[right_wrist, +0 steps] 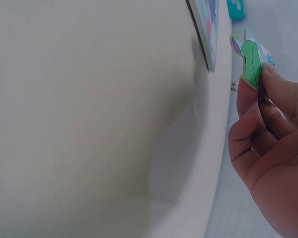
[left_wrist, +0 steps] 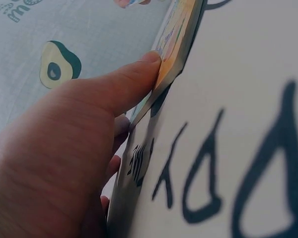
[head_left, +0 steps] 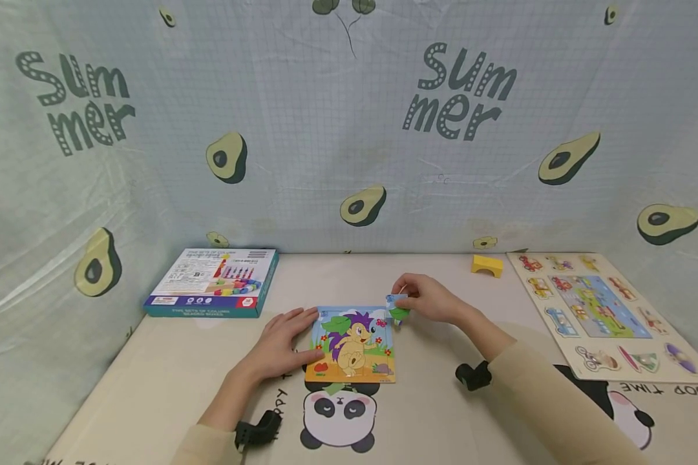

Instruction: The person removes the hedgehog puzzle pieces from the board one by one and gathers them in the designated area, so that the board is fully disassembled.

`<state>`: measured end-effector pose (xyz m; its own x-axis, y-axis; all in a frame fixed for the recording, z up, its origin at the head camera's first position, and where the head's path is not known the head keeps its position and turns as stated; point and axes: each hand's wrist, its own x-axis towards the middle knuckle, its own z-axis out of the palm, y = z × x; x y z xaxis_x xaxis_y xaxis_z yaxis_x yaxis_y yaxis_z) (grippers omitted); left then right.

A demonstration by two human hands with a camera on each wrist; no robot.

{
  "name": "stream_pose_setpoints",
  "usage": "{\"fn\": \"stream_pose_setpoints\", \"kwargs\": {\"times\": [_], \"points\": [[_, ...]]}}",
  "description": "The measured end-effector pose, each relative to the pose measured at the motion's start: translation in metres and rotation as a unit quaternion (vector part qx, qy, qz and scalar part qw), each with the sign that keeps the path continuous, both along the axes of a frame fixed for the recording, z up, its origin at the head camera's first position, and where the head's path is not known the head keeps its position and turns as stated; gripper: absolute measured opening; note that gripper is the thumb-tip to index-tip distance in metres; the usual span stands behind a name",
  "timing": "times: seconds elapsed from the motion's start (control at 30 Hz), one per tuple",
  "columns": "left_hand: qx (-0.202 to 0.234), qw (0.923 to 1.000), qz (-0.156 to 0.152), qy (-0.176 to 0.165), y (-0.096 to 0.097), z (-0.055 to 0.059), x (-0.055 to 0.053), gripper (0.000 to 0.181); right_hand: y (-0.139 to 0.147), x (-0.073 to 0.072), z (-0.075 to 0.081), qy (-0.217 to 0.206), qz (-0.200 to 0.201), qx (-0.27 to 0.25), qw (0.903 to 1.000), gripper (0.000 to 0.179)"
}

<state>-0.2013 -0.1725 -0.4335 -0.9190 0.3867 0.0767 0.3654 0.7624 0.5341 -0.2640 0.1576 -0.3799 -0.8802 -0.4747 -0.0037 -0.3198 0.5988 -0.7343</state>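
A square hedgehog jigsaw puzzle (head_left: 355,369) lies flat on the table, its picture orange at the bottom and blue at the top. My left hand (head_left: 280,343) rests along its left side, fingers extended; in the left wrist view the thumb (left_wrist: 134,82) touches the board's edge. Just beyond the upper right corner, my right hand (head_left: 432,299) pinches a small puzzle piece (head_left: 398,312) between thumb and fingers. Green, light blue and a bit of purple show on that puzzle piece (right_wrist: 252,62) in the right wrist view, where it is held above the table.
At the back left lies a blue and white toy box (head_left: 209,284). A yellow arch block (head_left: 486,265) stands at the back right, beside a large wooden picture board (head_left: 564,349) with several vehicle shapes. A patterned curtain (head_left: 302,129) closes off the back and sides.
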Motion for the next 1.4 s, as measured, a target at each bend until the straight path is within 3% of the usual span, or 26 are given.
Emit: {"fn": "stream_pose_setpoints", "kwargs": {"times": [0.67,1.0,1.4], "points": [[0.000,0.9999,0.010,-0.006,0.001,0.000,0.001,0.084,0.015,-0.014,-0.019,-0.031,0.000,0.008,0.9995,0.010],[0.002,0.9998,0.015,-0.011,0.002,0.001,0.000,0.085,0.013,-0.013,-0.024,0.007,0.002,0.034,0.9994,0.007],[0.006,0.9999,0.012,-0.008,0.001,-0.001,0.000,0.085,0.010,-0.009,-0.025,0.024,-0.001,0.047,0.9986,0.010]]}}
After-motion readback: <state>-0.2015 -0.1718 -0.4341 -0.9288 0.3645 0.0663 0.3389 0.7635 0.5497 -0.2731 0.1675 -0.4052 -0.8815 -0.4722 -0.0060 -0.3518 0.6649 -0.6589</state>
